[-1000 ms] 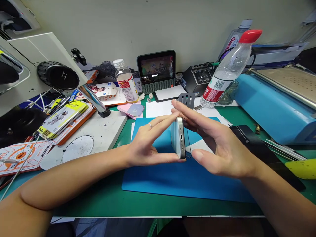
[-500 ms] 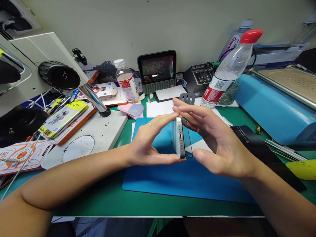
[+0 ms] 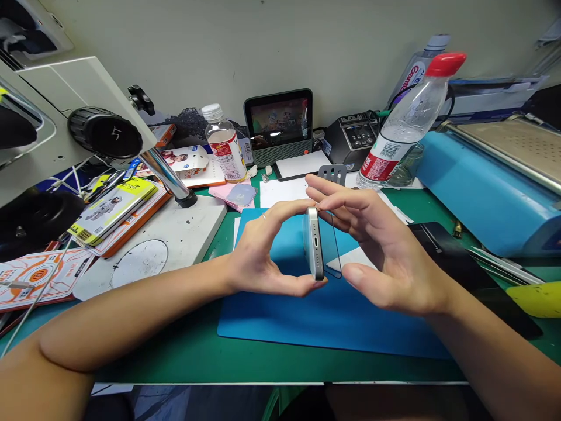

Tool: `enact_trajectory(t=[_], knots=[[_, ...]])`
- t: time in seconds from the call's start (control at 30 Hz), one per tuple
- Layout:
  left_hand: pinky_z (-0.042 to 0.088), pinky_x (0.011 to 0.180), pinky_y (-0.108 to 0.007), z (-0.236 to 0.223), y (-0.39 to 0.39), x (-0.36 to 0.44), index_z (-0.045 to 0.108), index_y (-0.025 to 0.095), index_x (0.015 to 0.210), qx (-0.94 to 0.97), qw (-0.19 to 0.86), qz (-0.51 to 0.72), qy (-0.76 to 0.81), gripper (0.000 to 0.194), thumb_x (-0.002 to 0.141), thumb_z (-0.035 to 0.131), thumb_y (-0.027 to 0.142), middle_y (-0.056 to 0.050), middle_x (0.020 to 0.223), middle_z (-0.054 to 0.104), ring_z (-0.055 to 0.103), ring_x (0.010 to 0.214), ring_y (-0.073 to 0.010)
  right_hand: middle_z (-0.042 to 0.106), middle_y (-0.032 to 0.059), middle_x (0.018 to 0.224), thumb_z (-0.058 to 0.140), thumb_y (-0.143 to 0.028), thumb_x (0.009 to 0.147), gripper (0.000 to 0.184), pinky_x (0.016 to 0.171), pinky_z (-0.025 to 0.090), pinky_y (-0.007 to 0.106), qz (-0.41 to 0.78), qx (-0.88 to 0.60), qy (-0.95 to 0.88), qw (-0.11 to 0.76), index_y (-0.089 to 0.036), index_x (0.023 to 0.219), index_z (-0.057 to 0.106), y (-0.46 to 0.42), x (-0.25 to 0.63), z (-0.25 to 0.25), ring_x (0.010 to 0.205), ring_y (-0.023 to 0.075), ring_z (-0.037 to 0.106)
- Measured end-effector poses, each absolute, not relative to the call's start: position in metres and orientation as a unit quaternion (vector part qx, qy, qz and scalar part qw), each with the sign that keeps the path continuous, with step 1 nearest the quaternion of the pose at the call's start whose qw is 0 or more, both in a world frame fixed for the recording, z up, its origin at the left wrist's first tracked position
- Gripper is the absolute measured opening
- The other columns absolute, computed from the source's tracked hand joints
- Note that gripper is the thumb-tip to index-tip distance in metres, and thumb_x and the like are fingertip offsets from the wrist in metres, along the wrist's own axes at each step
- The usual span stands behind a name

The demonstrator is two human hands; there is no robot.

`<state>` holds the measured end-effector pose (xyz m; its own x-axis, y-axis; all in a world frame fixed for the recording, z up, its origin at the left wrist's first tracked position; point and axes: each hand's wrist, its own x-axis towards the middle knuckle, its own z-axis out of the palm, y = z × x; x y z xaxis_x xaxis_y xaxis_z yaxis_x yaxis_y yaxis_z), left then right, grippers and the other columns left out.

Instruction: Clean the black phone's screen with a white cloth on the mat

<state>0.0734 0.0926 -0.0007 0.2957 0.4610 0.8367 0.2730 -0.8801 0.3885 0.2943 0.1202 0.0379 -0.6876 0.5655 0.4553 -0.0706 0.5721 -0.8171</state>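
My left hand grips a phone by its edges, thumb at the lower corner and fingers at the upper one. The phone stands on its long edge, with the charging port end toward me. Just right of it is a thin, clear screen protector with a dark border, seen almost edge-on. My right hand has its fingertips at the protector's upper edge and its thumb by the lower edge. A narrow gap separates the protector from the phone. Both are above a blue mat.
A microscope stand and stacked boxes occupy the left. Behind are a small bottle, a smart display and a tilted red-capped bottle. A blue machine and a black strip lie right.
The phone has shifted slightly left in my left hand's grip. The gap between it and the screen protector is wider. My right hand has barely moved.
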Motion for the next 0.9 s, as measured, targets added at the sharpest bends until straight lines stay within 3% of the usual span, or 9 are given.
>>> enact_trajectory(t=[0.17,0.5,0.9], knots=[[0.058,0.098,-0.037,-0.001,0.092,0.074,0.049,0.019,0.145,0.795,0.078,0.554,0.235,0.087,0.070,0.088,0.041,-0.013,0.129,0.067,0.069,0.116,-0.0273,0.036,0.0010,0.169,0.071,-0.015,0.072,0.073,0.123,0.037,0.055,0.415,-0.149,-0.824,0.357,-0.037,0.138,0.051,0.121,0.294,0.037,0.154,0.0333,0.037],[0.057,0.100,-0.042,-0.002,0.094,0.074,0.048,0.022,0.142,0.788,0.084,0.567,0.226,0.084,0.069,0.084,0.040,-0.012,0.128,0.065,0.067,0.117,-0.0288,0.040,0.0037,0.166,0.090,-0.034,0.070,0.085,0.122,0.037,0.057,0.336,-0.136,-0.855,0.371,-0.043,0.142,0.048,0.126,0.290,0.034,0.155,0.0328,0.035],[0.056,0.101,-0.039,-0.002,0.095,0.073,0.049,0.020,0.141,0.784,0.088,0.572,0.225,0.085,0.067,0.086,0.041,-0.011,0.127,0.065,0.067,0.116,-0.0271,0.062,0.0088,0.137,0.088,-0.040,0.070,0.079,0.115,0.045,0.055,0.233,-0.113,-0.880,0.398,-0.035,0.141,0.052,0.133,0.292,0.037,0.134,0.0362,0.056]])
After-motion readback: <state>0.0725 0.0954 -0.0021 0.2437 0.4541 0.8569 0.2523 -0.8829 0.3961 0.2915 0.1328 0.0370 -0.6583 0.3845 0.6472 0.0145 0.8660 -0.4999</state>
